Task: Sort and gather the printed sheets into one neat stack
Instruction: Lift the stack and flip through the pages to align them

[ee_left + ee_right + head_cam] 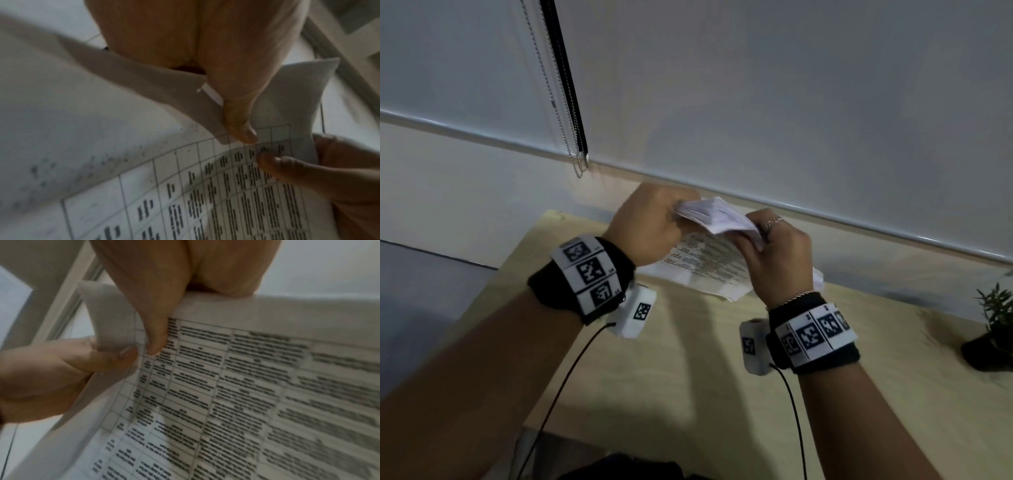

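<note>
The printed sheets (717,240) are held up above the far end of the wooden table (688,370), apparently so that their edges can be squared freely. The top edge is pinched by the left hand (650,228) and by the right hand (777,260), each thumb pressed against the paper with fingers curled behind it. A corner is seen folded over at the left thumb (242,126), probably being separated or flattened. The tabled print is kept facing the person, presumably for sorting. A small potted plant (993,329) is left well apart, at the right.
</note>
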The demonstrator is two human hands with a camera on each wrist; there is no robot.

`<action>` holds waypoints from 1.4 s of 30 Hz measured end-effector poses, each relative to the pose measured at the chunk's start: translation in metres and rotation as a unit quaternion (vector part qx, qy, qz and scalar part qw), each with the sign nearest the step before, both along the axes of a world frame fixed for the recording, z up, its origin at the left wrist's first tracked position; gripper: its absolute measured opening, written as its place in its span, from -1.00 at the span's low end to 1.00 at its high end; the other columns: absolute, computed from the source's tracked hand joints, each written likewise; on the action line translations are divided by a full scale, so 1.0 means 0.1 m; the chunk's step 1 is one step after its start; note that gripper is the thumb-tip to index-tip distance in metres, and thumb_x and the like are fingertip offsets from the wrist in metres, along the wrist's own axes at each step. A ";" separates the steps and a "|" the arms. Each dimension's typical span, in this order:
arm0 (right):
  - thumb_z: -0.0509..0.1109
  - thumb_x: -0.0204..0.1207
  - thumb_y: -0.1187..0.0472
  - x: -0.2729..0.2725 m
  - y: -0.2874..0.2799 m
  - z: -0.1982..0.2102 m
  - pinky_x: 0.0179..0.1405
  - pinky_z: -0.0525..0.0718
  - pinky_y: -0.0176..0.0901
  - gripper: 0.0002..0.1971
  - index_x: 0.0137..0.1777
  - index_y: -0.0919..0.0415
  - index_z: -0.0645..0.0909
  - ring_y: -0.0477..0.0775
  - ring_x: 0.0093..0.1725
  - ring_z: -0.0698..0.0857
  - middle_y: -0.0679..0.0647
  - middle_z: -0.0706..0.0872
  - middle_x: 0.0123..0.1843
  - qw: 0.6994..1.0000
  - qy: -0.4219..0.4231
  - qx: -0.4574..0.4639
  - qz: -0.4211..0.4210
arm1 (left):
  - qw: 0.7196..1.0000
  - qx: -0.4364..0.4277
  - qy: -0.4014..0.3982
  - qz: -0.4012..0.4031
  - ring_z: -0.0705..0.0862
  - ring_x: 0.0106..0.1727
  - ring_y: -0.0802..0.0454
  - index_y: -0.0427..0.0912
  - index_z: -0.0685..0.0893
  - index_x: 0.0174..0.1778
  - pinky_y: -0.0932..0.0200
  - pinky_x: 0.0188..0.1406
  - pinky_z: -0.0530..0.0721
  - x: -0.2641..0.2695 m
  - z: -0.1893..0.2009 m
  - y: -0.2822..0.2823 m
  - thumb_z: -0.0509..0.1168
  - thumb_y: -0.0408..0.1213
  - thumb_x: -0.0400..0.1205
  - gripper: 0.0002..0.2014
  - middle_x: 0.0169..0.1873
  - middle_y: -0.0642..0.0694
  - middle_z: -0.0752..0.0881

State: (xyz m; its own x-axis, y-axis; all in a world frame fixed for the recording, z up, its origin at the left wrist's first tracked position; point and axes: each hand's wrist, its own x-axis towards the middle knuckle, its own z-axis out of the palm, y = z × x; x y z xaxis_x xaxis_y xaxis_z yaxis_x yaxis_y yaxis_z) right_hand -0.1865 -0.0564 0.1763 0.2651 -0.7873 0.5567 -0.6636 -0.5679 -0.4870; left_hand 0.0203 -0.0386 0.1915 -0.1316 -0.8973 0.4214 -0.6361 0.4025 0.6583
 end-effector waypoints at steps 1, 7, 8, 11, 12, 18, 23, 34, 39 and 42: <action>0.56 0.45 0.06 -0.04 0.00 -0.06 -0.13 0.58 -0.25 -0.81 -0.02 0.10 0.72 0.00 -0.17 0.72 -0.01 0.80 -0.16 0.999 -0.005 -0.001 -0.041 | 0.998 0.029 0.047 0.017 0.82 -0.17 0.06 -0.14 0.85 -0.05 0.11 -0.11 0.73 0.05 -0.03 0.01 0.55 -0.08 0.50 -0.77 -0.20 -0.05 0.87; 0.70 0.24 0.12 -0.56 -0.02 -0.72 0.56 0.42 -0.15 0.06 0.65 0.09 0.12 0.07 0.53 0.40 0.18 0.33 0.59 0.949 -0.200 0.138 -0.202 | 0.958 0.128 0.193 0.170 0.75 -0.34 0.46 -0.01 0.79 -0.16 0.48 -0.24 0.67 0.59 -0.47 0.08 0.56 -0.18 0.48 -0.90 -0.44 0.27 0.79; 0.71 0.24 0.23 -0.57 -0.03 -0.72 0.44 0.50 -0.35 0.13 0.68 0.09 0.02 -0.06 0.45 0.48 0.11 0.35 0.58 0.916 -0.297 0.201 -0.178 | 0.949 0.153 0.212 0.175 0.77 -0.31 0.42 0.00 0.78 -0.20 0.36 -0.18 0.72 0.65 -0.56 0.08 0.56 -0.17 0.49 -0.92 -0.42 0.29 0.81; 0.63 0.32 0.45 -0.62 -0.07 -0.74 0.03 0.82 -0.15 -0.15 0.59 0.28 0.31 -0.05 0.07 0.79 0.15 0.71 0.25 0.853 -0.414 0.303 -0.096 | 0.922 0.203 0.269 0.190 0.86 -0.09 0.03 -0.14 0.83 -0.12 -0.14 0.11 0.79 0.71 -0.80 0.09 0.59 -0.01 0.38 -0.70 -0.19 0.04 0.89; 0.64 0.32 0.41 -0.64 -0.09 -0.74 -0.03 0.84 0.10 -0.37 0.40 0.35 0.53 0.08 0.00 0.83 0.21 0.79 0.13 0.862 -0.393 0.307 -0.096 | 0.916 0.205 0.280 0.200 0.87 -0.07 -0.03 -0.16 0.84 -0.11 -0.21 0.12 0.78 0.68 -0.85 0.10 0.59 0.03 0.34 -0.64 -0.16 -0.01 0.90; 0.65 0.36 0.28 -0.72 0.11 -0.81 -0.36 0.59 -0.56 -0.78 -0.05 0.37 0.77 -0.51 -0.32 0.68 0.13 0.80 -0.16 0.931 -0.277 0.178 -0.157 | 0.930 0.094 0.262 0.241 0.69 -0.31 0.59 0.03 0.77 -0.15 0.51 -0.25 0.62 0.43 -1.09 0.33 0.59 -0.33 0.44 -0.81 -0.43 0.55 0.72; 0.64 0.33 0.41 -0.64 0.32 -1.09 -0.33 0.60 -0.50 -0.79 -0.09 0.30 0.69 -0.35 -0.32 0.69 0.16 0.78 -0.19 0.920 -0.256 0.266 -0.136 | 0.932 0.173 0.260 0.183 0.78 -0.13 0.30 0.11 0.80 -0.05 0.41 -0.17 0.65 0.48 -1.50 0.59 0.59 -0.32 0.41 -0.72 -0.11 0.20 0.85; 0.57 0.46 0.26 -0.58 0.28 -0.97 0.01 0.69 -0.15 -0.91 -0.05 0.18 0.77 -0.11 -0.04 0.76 -0.02 0.83 -0.07 0.930 -0.255 0.248 -0.092 | 0.952 0.100 0.226 0.182 0.71 -0.12 0.43 -0.08 0.80 -0.04 0.56 -0.05 0.56 0.41 -1.18 0.46 0.41 -0.29 0.60 -0.92 -0.15 0.35 0.81; 0.48 0.53 0.40 -0.58 0.24 -0.94 -0.30 0.63 -0.45 -0.97 -0.07 0.30 0.73 -0.32 -0.24 0.70 0.05 0.79 -0.16 0.926 -0.271 0.236 -0.116 | 0.953 0.092 0.205 0.203 0.71 -0.18 0.43 -0.10 0.80 -0.17 0.55 -0.08 0.55 0.39 -1.18 0.38 0.38 -0.32 0.56 -0.92 -0.23 0.37 0.80; 0.51 0.52 0.32 -0.57 0.25 -0.87 -0.25 0.65 -0.42 -0.87 0.04 0.26 0.72 -0.38 -0.19 0.70 0.00 0.78 -0.10 0.925 -0.265 0.243 -0.121 | 0.951 0.103 0.200 0.210 0.73 -0.16 0.39 -0.06 0.78 -0.14 0.54 -0.08 0.57 0.39 -1.14 0.36 0.34 -0.26 0.51 -0.89 -0.22 0.37 0.80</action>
State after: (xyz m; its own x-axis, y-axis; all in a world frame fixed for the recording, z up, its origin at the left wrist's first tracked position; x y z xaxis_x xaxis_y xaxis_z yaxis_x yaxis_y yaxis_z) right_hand -0.2436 -0.0312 0.0889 -0.1609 -0.9794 0.1219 -0.3372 -0.0616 -0.9394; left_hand 0.0590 -0.0026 0.0773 0.3907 -0.9044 0.1715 -0.3935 0.0043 0.9193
